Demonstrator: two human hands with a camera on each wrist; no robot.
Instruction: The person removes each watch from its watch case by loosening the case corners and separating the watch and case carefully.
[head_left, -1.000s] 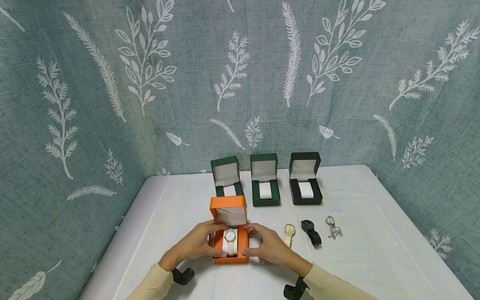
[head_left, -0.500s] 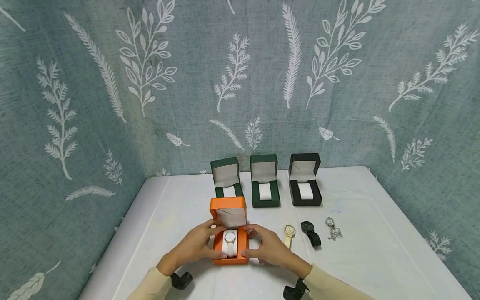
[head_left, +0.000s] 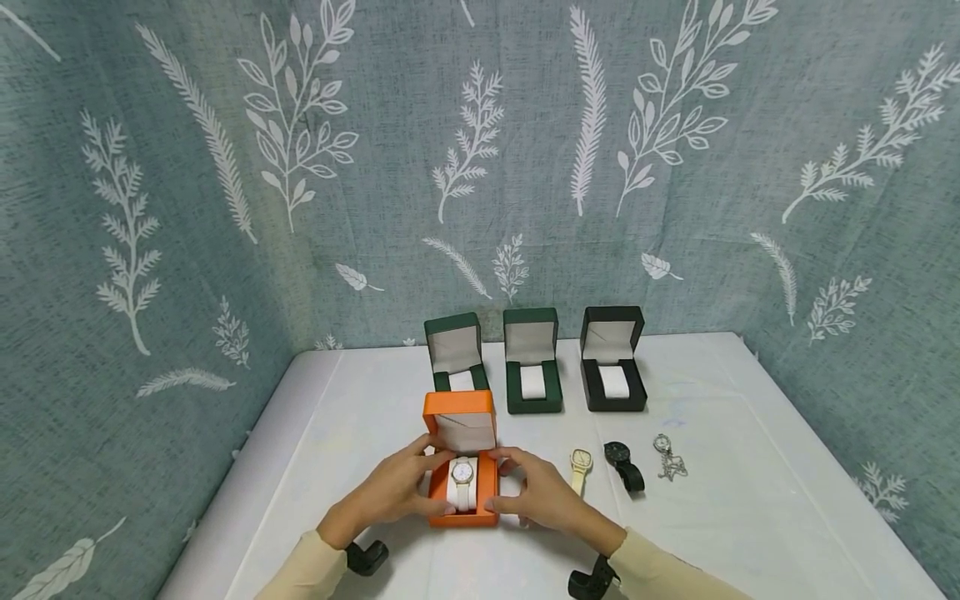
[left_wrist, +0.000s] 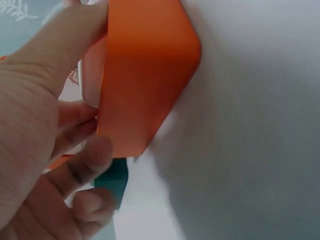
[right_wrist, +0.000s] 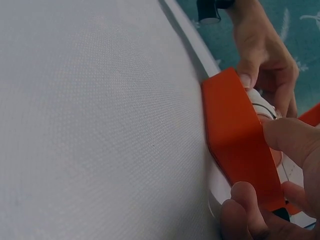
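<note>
In the head view an orange watch box (head_left: 462, 521) stands on the table with its lid (head_left: 459, 402) up. A white-strapped watch (head_left: 462, 473) lies in it, wrapped on a white cushion (head_left: 452, 493). My left hand (head_left: 393, 486) holds the box's left side, thumb at the near end beside the cushion, index finger towards the lid. From the right, my right hand (head_left: 546, 492) holds the opposite side, thumb near the front and index finger on the far rim. The left wrist view shows the left thumb over the box's edge; part of its fingers is hidden.
Behind stand two green boxes (head_left: 553, 392) (head_left: 441, 382) and a black box (head_left: 637, 393), lids up with white cushions inside. To the right lie a gold watch (head_left: 580, 471), a black watch (head_left: 626, 467) and a silver chain watch (head_left: 667, 456). A patterned curtain (head_left: 405, 167) surrounds the white table (head_left: 720, 517).
The view shifts very slightly. Both hands keep their place at the orange box, and the watch stays in it.
</note>
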